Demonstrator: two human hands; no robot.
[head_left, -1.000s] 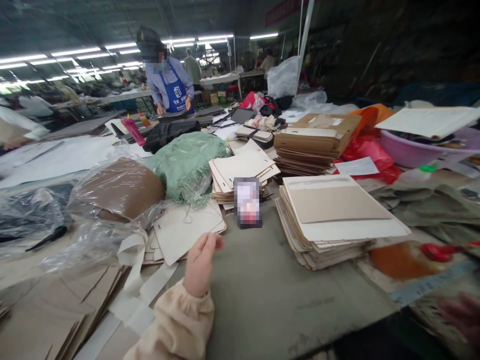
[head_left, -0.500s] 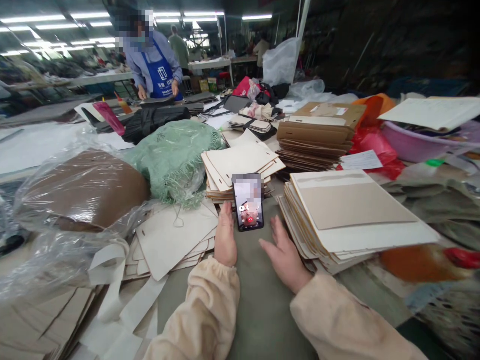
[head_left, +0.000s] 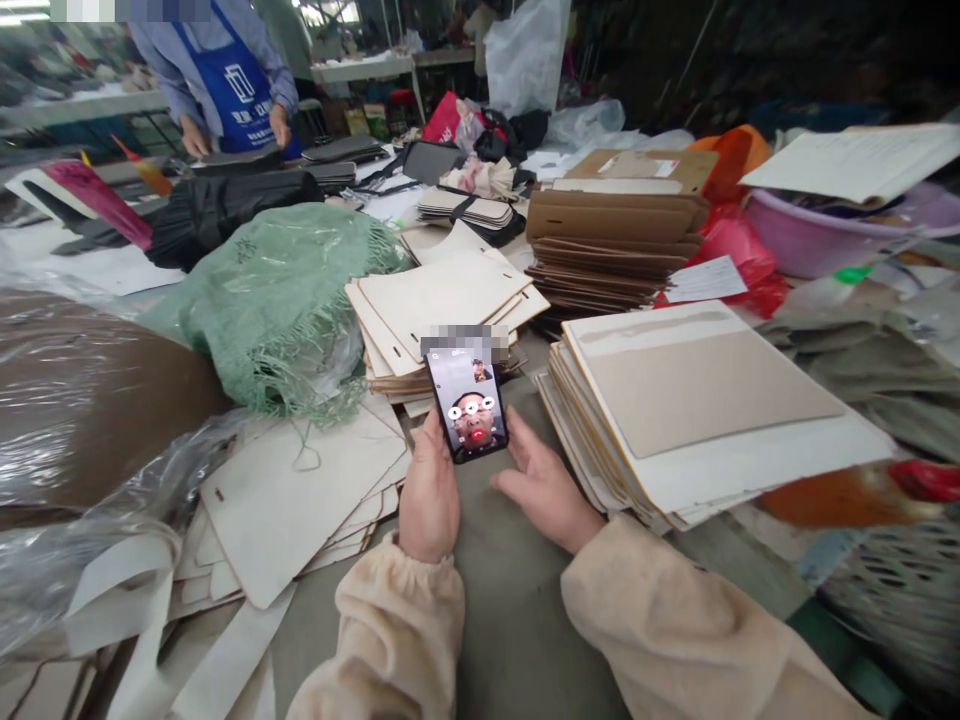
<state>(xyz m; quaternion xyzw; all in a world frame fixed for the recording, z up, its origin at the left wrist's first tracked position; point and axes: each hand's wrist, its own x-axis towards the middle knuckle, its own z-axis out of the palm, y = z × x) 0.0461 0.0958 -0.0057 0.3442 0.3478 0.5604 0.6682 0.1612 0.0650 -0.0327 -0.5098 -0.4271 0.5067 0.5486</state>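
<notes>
A phone [head_left: 466, 400] leans upright against a stack of cream panels [head_left: 442, 300], its lit screen showing a video call. At its lower left edge is my left hand [head_left: 431, 495], with the fingers together and pressed against the side. My right hand [head_left: 551, 490] has its fingertips on the opposite edge, the thumb held apart in front. Between them the two hands grip the phone by its sides. Part of the phone's top is blurred out.
A large stack of pale boards [head_left: 720, 400] stands on the right, brown folded panels [head_left: 615, 240] behind it. Loose cream panels [head_left: 300, 500], a green bundle [head_left: 277, 300] and a plastic-wrapped brown item [head_left: 97, 400] lie left. Across the table stands a person in a blue apron [head_left: 240, 90].
My hands have closed in from both sides onto the phone's edges. The phone tilts a little more to the left. The view has shifted down and right.
</notes>
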